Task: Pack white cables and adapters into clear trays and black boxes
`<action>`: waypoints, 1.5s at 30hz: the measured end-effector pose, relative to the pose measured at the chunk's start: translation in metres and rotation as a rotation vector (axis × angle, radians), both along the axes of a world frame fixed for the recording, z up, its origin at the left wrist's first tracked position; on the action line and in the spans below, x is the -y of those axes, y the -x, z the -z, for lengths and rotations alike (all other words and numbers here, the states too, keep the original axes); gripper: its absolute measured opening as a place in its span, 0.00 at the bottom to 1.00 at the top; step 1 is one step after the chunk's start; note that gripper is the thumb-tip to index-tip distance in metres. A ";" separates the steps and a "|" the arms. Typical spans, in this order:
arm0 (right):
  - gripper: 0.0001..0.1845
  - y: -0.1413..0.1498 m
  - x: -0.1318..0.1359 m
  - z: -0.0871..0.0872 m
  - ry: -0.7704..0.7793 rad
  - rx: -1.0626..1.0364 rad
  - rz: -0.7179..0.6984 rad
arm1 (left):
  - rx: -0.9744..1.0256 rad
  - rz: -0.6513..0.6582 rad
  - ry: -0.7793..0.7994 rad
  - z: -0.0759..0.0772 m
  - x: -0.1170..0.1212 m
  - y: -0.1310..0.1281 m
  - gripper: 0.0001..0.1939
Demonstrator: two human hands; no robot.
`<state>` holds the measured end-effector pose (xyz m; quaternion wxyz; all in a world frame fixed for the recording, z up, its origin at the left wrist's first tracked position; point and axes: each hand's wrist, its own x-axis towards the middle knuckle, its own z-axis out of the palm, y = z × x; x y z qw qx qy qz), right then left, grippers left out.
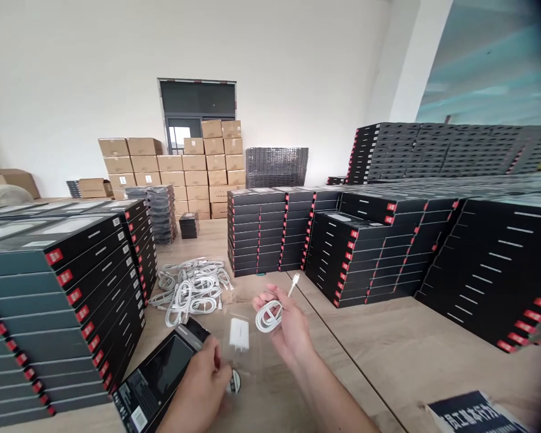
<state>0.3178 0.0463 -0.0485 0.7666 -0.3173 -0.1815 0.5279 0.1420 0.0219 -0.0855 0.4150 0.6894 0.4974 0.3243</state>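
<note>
My right hand (291, 322) is closed around a coiled white charging cable (269, 316), and the plug end of the cable sticks up past my fingers. My left hand (202, 376) has its fingers curled together beside an upper corner of a black product box (155, 376); what they grip, if anything, is hidden. Between the two hands lies a white charger plug (238, 334), with clear plastic around it. A small round black-and-white piece (235, 381) shows just right of my left hand. Farther back is a heap of coiled white cables (192, 288).
Stacked black boxes with red labels stand at the left (94, 288), in the middle (265, 234) and at the right (500, 264). Brown cartons (198, 162) are piled by the window. A dark printed sheet (473, 412) lies at the front right of the wooden table (388, 355).
</note>
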 end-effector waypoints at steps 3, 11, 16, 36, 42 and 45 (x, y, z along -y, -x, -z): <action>0.13 0.007 0.005 -0.001 0.044 0.220 0.055 | 0.365 -0.127 0.049 0.008 -0.003 -0.012 0.15; 0.26 0.034 0.013 0.013 -0.075 0.787 0.129 | 1.109 -0.119 0.295 0.009 -0.001 -0.028 0.26; 0.28 0.036 0.005 0.034 -0.046 1.164 0.146 | 1.260 -0.093 0.328 0.001 0.000 -0.021 0.19; 0.21 0.029 0.007 0.016 -0.100 0.795 -0.351 | 1.190 -0.155 0.226 0.000 -0.017 0.000 0.14; 0.17 0.041 0.010 0.020 -0.147 0.996 -0.210 | 1.088 -0.181 0.138 -0.001 -0.018 -0.002 0.12; 0.18 0.041 0.012 0.020 -0.110 1.045 -0.215 | 1.066 -0.178 0.212 -0.009 -0.017 0.005 0.15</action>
